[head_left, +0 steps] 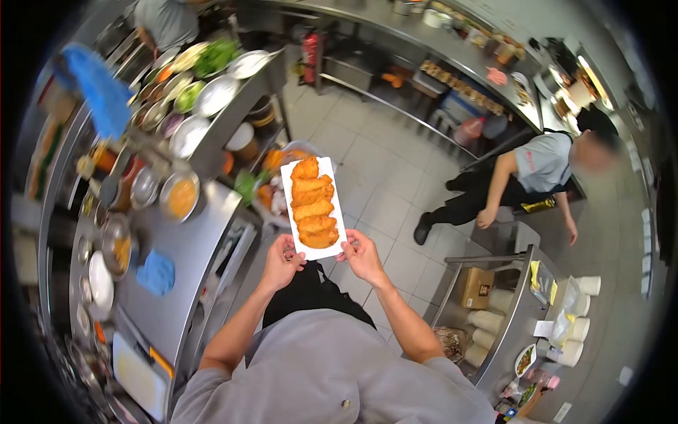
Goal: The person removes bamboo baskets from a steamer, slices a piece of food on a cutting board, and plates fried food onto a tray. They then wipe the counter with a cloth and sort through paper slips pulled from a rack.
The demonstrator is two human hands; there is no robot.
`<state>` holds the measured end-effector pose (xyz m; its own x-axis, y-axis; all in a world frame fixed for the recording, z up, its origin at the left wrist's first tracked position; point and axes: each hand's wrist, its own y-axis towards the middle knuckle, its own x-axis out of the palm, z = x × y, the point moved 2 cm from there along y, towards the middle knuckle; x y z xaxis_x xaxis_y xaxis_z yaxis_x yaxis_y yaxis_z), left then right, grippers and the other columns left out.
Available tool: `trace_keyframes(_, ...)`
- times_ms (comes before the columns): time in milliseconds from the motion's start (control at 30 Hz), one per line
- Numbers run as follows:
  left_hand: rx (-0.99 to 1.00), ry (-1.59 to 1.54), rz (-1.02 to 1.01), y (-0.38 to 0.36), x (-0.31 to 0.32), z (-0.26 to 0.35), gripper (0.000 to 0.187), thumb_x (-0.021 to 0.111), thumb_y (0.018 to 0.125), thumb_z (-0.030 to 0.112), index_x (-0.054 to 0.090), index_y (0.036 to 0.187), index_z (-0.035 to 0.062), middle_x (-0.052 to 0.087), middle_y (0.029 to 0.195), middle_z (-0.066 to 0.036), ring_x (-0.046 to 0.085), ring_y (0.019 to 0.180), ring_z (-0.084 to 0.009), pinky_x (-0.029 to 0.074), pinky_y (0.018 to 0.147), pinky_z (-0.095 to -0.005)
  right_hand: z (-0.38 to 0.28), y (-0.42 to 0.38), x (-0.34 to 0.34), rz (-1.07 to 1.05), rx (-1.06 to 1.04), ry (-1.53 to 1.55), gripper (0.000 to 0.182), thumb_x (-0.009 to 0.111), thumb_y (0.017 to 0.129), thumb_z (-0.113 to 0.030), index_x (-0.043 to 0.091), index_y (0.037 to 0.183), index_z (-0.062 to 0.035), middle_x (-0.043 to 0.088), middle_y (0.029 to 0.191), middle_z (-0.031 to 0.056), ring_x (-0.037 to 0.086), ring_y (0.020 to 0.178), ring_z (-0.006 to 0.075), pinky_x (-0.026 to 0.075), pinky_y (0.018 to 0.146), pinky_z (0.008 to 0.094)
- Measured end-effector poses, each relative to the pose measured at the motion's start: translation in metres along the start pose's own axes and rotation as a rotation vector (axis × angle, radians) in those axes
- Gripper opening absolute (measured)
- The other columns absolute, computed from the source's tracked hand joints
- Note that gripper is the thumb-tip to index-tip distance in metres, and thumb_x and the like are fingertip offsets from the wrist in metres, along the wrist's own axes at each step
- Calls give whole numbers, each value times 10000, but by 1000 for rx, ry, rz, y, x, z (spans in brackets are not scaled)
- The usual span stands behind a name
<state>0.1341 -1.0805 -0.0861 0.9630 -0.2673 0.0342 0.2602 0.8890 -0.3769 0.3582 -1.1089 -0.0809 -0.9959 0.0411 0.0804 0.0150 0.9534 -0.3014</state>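
Observation:
Between my two hands I hold a white rectangular tray [289,185] out in front of my body. Several golden-brown fried pieces [313,210] lie on it in a row, one behind the other. My left hand [284,258] pinches the near left corner of the tray. At the near right corner, my right hand [361,256] grips the edge with thumb and fingers. Below the tray are the tiled floor and a bin or tub of mixed vegetable pieces [272,191], partly hidden by the tray.
On the left, a steel counter [180,265] carries bowls, a blue cloth [155,273] and a cutting board [138,367]. A co-worker [540,166] stands at the right. A shelf unit [519,318] with a cardboard box [477,287] is at the lower right. Another person [166,21] is at the upper left.

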Motion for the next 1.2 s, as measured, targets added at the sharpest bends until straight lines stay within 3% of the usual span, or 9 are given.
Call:
trace_keyframes(400, -39, 119, -466, 320, 226, 99, 295, 629, 894, -67, 478, 1127, 32, 579, 999, -66, 661, 774, -141, 560, 588, -268, -52, 161, -265, 497, -61, 104, 253, 520, 982, 0, 549, 1226, 64, 546, 915, 54, 683, 735, 160, 574, 660, 276)
trace_keyframes(700, 43, 246, -689, 539, 397, 210, 269, 619, 898, -51, 478, 1120, 8, 573, 1004, -94, 666, 806, -187, 547, 579, -301, -112, 310, -462, 667, -140, 141, 243, 530, 978, -7, 547, 1207, 72, 516, 928, 48, 700, 699, 189, 559, 604, 278)
trace_keyframes(900, 81, 279, -662, 661, 495, 274, 268, 624, 889, -36, 481, 1114, -4, 580, 1002, -95, 665, 790, -177, 549, 586, -307, -170, 414, -586, 645, -161, 123, 216, 524, 986, -19, 579, 1180, 61, 627, 922, 67, 673, 717, 164, 578, 635, 287)
trace_keyframes(1067, 150, 290, -576, 773, 567, 307, 255, 612, 885, -41, 478, 1101, -19, 607, 944, -96, 661, 769, -172, 540, 579, -308, -195, 519, -694, 597, -187, 78, 201, 518, 986, -15, 583, 1167, 47, 623, 891, 66, 673, 709, 154, 563, 607, 266)
trace_keyframes(1200, 161, 310, -501, 862, 614, 314, 210, 625, 872, -38, 518, 1051, -16, 641, 862, -79, 643, 748, -155, 533, 654, -317, -213, 596, -765, 590, -166, 21, 156, 535, 979, -14, 592, 1117, 33, 606, 831, 50, 662, 664, 134, 524, 551, 247)
